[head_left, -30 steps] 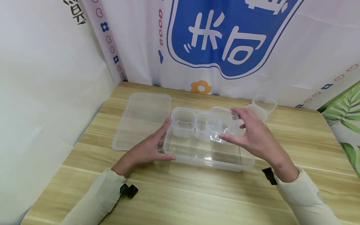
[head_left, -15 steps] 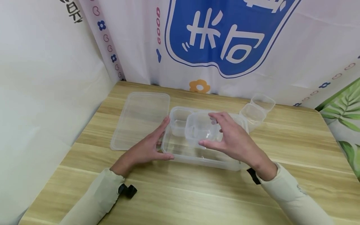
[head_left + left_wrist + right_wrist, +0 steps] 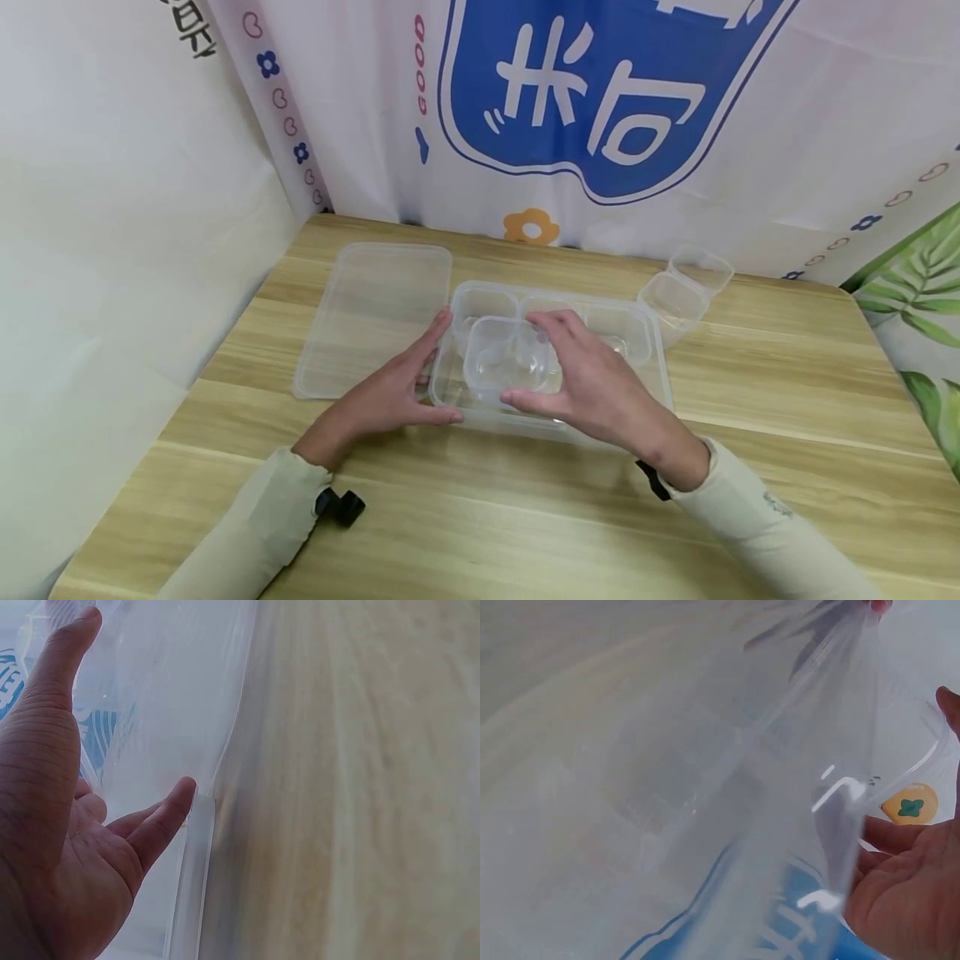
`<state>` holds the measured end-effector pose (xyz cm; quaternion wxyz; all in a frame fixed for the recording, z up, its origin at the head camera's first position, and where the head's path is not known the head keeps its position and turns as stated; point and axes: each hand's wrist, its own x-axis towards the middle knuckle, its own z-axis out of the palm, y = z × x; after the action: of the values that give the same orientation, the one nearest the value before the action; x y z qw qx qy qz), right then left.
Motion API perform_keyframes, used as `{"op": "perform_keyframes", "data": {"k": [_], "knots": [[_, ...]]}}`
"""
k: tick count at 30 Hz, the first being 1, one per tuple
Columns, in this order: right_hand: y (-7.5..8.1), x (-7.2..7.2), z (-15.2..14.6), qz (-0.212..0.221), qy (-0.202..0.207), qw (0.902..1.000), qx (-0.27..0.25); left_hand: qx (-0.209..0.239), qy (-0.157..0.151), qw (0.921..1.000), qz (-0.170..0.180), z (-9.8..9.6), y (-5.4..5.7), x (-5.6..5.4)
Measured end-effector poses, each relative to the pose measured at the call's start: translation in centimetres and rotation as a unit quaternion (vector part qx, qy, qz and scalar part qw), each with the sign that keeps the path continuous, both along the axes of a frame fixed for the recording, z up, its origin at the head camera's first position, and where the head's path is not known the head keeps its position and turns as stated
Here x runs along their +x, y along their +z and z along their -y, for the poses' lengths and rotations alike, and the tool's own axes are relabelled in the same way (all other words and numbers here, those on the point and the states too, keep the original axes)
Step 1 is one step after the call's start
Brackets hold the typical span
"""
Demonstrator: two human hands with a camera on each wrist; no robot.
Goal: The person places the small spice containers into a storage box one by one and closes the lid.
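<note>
In the head view, my right hand (image 3: pixel 592 379) holds a small clear plastic container (image 3: pixel 504 358) between thumb and fingers, over the front left part of a large clear plastic box (image 3: pixel 540 425). Several similar small containers (image 3: pixel 486 302) stand in a row along the back of that box. My left hand (image 3: pixel 382 396) rests at the box's left end, thumb toward the front corner and fingers along the side. In the left wrist view, the left hand (image 3: pixel 82 847) has its fingers spread against clear plastic. The right wrist view shows the right hand (image 3: pixel 907 892) beside blurred clear plastic.
A large flat clear lid (image 3: pixel 375 317) lies on the wooden table (image 3: pixel 480 517) left of the box. More small clear containers (image 3: pixel 675 298) stand close together behind the box's right corner. A printed cloth (image 3: pixel 375 108) hangs along the table's back edge.
My right hand has carried the small container left and toward the front, from the back right of the box to its front left part. The left hand has stayed at the box's end.
</note>
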<state>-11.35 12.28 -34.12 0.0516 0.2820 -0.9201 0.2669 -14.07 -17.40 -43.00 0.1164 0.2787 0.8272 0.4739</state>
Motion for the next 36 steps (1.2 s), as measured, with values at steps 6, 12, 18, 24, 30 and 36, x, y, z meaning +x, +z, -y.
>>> {"op": "perform_keyframes", "data": {"k": [6, 12, 18, 24, 30, 36], "knots": [[-0.9, 0.3, 0.9, 0.010, -0.004, 0.9999, 0.013, 0.007, -0.003, 0.9999, 0.007, -0.1, 0.1, 0.0], [-2.1, 0.4, 1.5, 0.016, -0.002, 0.9998, 0.013, 0.004, -0.001, 1.0000, 0.007, -0.1, 0.0, -0.1], [-2.8, 0.4, 1.8, 0.019, 0.002, 0.9998, 0.009, -0.002, 0.001, 1.0000, 0.005, -0.2, 0.0, 0.0], [-3.6, 0.3, 2.2, 0.038, 0.004, 0.9992, 0.011, 0.001, 0.001, 1.0000, 0.006, -0.1, 0.0, 0.0], [-4.2, 0.2, 2.2, 0.057, 0.008, 0.9983, 0.012, 0.001, -0.001, 1.0000, 0.006, -0.1, 0.0, 0.0], [-4.5, 0.0, 2.2, 0.080, 0.018, 0.9966, 0.001, 0.001, 0.000, 1.0000, 0.004, -0.1, -0.1, 0.0]]}}
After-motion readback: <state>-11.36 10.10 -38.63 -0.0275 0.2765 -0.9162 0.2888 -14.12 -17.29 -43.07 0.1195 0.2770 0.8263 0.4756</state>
